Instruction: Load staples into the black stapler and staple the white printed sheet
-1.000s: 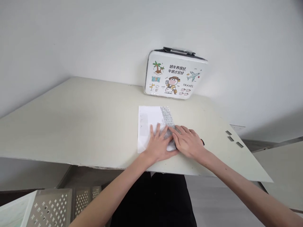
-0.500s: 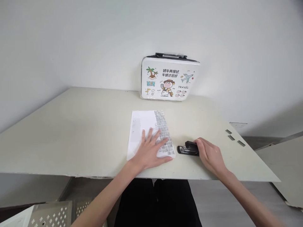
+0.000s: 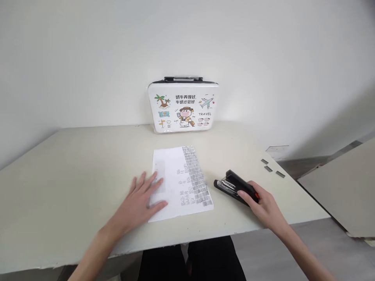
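White printed paper (image 3: pixel 172 183), with a grey patterned band down its right side, lies flat near the table's front edge. Over its left edge rests my left hand (image 3: pixel 140 203), fingers spread, covering part of that side. My right hand (image 3: pixel 260 205) is wrapped around the rear half of a black stapler (image 3: pixel 236 185), a red spot showing near its back end. The stapler's nose points left toward the sheet's right edge, with a small gap between them. Whether the stapler's base touches the table is hard to tell.
A white travel case (image 3: pixel 183 107) with cartoon prints leans upright against the wall at the back of the table (image 3: pixel 73 187). Three small grey strips (image 3: pixel 268 168) lie near the right edge. Beyond that edge stands a pale panel (image 3: pixel 345 187).
My left hand has slid from the sheet's middle to its left edge. The stapler, in my right hand, now sits tilted with its top raised at the front. The view has shifted.
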Tool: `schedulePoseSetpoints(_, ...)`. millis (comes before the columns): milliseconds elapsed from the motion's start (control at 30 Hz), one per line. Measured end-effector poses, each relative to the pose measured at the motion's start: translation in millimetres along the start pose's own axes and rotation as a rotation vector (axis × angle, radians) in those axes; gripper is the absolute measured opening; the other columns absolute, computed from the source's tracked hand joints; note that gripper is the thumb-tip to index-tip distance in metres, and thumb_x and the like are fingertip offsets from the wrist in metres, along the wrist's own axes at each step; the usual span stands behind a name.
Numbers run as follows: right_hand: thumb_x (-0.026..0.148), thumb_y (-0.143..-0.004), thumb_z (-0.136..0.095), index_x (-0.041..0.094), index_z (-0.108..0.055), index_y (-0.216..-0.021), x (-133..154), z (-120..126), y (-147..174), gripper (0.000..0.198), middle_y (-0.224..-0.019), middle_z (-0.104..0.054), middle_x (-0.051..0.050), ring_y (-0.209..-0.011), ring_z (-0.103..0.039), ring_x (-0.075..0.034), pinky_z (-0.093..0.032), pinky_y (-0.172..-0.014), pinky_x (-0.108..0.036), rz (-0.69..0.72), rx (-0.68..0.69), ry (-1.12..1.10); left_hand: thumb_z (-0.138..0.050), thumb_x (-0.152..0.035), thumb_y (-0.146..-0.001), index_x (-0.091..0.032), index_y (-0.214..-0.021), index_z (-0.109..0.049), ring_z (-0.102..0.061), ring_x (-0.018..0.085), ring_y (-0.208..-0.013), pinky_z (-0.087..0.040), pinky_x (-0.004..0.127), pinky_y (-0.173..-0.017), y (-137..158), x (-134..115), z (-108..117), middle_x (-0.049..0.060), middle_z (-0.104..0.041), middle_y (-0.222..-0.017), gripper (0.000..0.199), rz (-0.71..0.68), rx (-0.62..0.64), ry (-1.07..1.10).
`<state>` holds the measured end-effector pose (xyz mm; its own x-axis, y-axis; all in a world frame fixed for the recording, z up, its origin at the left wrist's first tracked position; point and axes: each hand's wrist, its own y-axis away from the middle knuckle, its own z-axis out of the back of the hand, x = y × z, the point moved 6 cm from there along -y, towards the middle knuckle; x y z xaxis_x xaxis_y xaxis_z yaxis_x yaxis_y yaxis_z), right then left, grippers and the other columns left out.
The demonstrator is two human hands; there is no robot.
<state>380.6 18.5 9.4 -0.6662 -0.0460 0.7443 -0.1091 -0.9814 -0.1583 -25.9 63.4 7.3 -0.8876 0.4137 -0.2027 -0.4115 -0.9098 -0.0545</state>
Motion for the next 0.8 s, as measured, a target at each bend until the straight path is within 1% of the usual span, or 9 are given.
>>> schedulePoseSetpoints(100,0.070,-0.093,-0.057,0.023,-0.061,-0.089,-8,9,0,0.047,-0.065,-0.050,0.003,-0.055,-0.041,-0.014,-0.034,-0.050,-0.027,-0.130,-0.102,-0.099,-0.045,-0.076,-0.097,-0.029,-0.161,-0.043,-0.011,0.036,-0.162,-0.011,0.058,-0.131,-35,-44,-11,0.002,-0.024,-0.174,0.079,-0.047,0.015,0.032)
schedulePoseSetpoints(167,0.070,-0.091,-0.059,0.022,-0.062,-0.091,-12,14,2,0.048,-0.065,-0.050,0.003,-0.056,-0.042,-0.015,-0.035,-0.050,-0.027,-0.181,-0.170,-0.140,-0.042,-0.078,-0.097,-0.026,-0.160,-0.044,-0.012,0.036,-0.162,-0.007,0.059,-0.131,-62,-76,-18,0.005,-0.025,-0.173,0.081,-0.083,0.003,0.058)
schedulePoseSetpoints(233,0.070,-0.091,-0.059,0.022,-0.064,-0.094,-15,18,3,0.049,-0.066,-0.052,0.003,-0.058,-0.045,-0.016,-0.037,-0.051,-0.027,-0.205,-0.229,-0.170,-0.040,-0.080,-0.096,-0.026,-0.159,-0.045,-0.011,0.039,-0.161,0.000,0.065,-0.128,-87,-108,-27,0.008,-0.025,-0.173,0.083,-0.113,0.009,0.077)
schedulePoseSetpoints(333,0.071,-0.091,-0.058,0.021,-0.066,-0.097,-17,25,5,0.050,-0.071,-0.058,0.000,-0.063,-0.051,-0.018,-0.042,-0.055,-0.029,-0.210,-0.320,-0.196,-0.040,-0.081,-0.095,-0.026,-0.158,-0.047,-0.007,0.043,-0.161,0.004,0.071,-0.125,-117,-152,-39,0.009,-0.027,-0.173,0.084,-0.136,0.024,0.111)
schedulePoseSetpoints(467,0.070,-0.092,-0.058,0.021,-0.064,-0.093,-17,31,4,0.049,-0.074,-0.063,-0.002,-0.067,-0.056,-0.021,-0.046,-0.060,-0.031,-0.212,-0.377,-0.222,-0.042,-0.085,-0.090,-0.025,-0.156,-0.050,-0.001,0.051,-0.158,0.005,0.074,-0.124,-141,-192,-52,0.007,-0.028,-0.173,0.089,-0.146,0.018,0.168)
schedulePoseSetpoints(533,0.069,-0.092,-0.058,0.022,-0.064,-0.094,-16,31,3,0.047,-0.078,-0.066,-0.003,-0.070,-0.058,-0.022,-0.047,-0.063,-0.032,-0.200,-0.377,-0.236,-0.041,-0.086,-0.090,-0.026,-0.156,-0.051,0.002,0.052,-0.158,0.006,0.073,-0.124,-145,-201,-55,0.006,-0.029,-0.172,0.090,-0.153,-0.009,0.191)
schedulePoseSetpoints(633,0.066,-0.092,-0.060,0.022,-0.066,-0.100,-14,28,1,0.046,-0.086,-0.070,-0.005,-0.075,-0.061,-0.022,-0.050,-0.068,-0.032,-0.173,-0.361,-0.245,-0.035,-0.080,-0.097,-0.025,-0.157,-0.048,-0.001,0.048,-0.159,0.003,0.070,-0.126,-145,-203,-55,0.006,-0.032,-0.171,0.083,-0.176,-0.028,0.222)
schedulePoseSetpoints(733,0.065,-0.093,-0.060,0.022,-0.067,-0.103,-14,24,1,0.045,-0.087,-0.070,-0.005,-0.076,-0.061,-0.022,-0.050,-0.068,-0.032,-0.156,-0.329,-0.237,-0.031,-0.067,-0.105,-0.023,-0.159,-0.044,-0.014,0.037,-0.161,-0.007,0.061,-0.130,-140,-188,-47,0.008,-0.035,-0.170,0.070,-0.224,-0.044,0.298)
schedulePoseSetpoints(800,0.065,-0.094,-0.060,0.022,-0.067,-0.102,-15,23,0,0.045,-0.084,-0.069,-0.004,-0.073,-0.059,-0.022,-0.049,-0.066,-0.032,-0.142,-0.314,-0.217,-0.035,-0.060,-0.107,-0.022,-0.157,-0.045,-0.027,0.031,-0.159,-0.018,0.051,-0.131,-137,-169,-37,0.009,-0.039,-0.168,0.064,-0.250,-0.065,0.374)
